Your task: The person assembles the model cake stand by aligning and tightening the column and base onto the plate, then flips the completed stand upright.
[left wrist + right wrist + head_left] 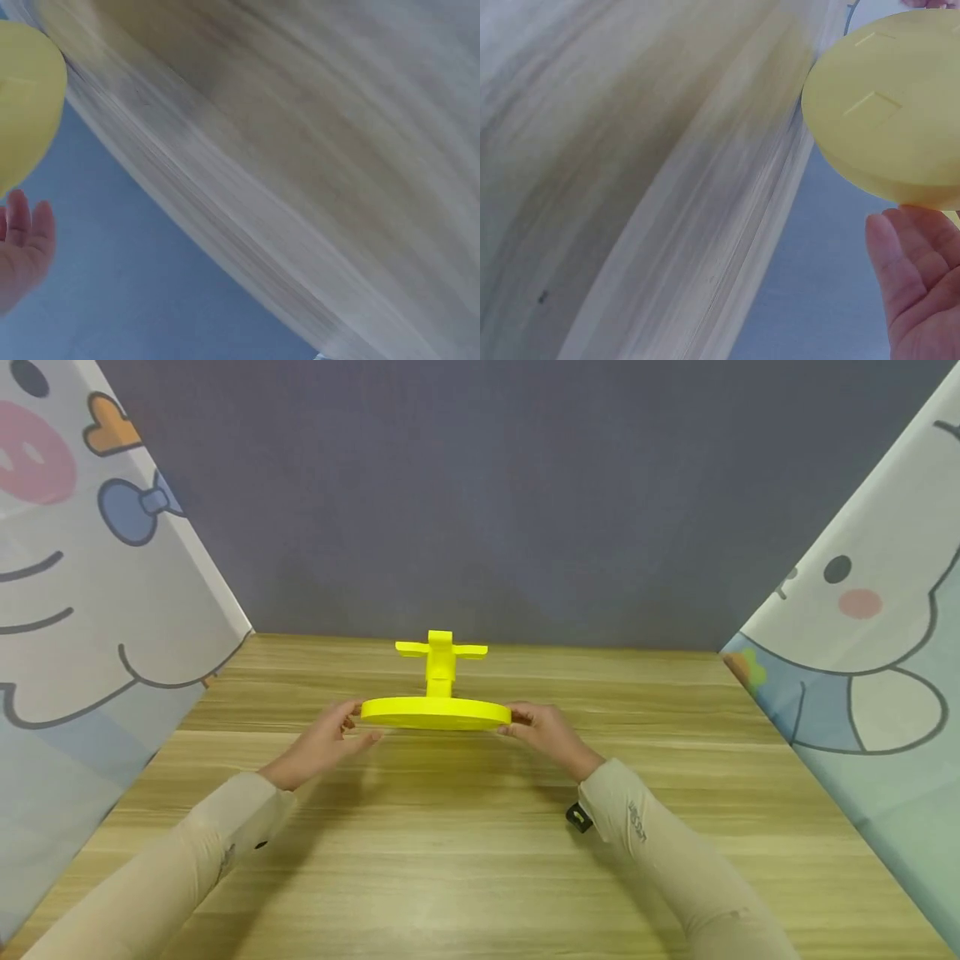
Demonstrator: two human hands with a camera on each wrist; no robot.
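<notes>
A bright yellow round disc with a stem and two short side arms is held between both hands over the wooden table. Its rim and part of one flat face turn toward me in the head view. My left hand holds the left edge, with the thumb spread below the rim. At the right edge my right hand holds the rim, its thumb close under the edge. In the right wrist view the fingers meet the lower rim and the thumb stands apart. Faint square outlines mark the disc's face there.
Under the disc lies the wood-grain table, with a yellowish shadow on it. A dark grey panel rises behind the table. Cartoon-printed cloth walls, one left and one right, flank it. A small black device sits at the right cuff.
</notes>
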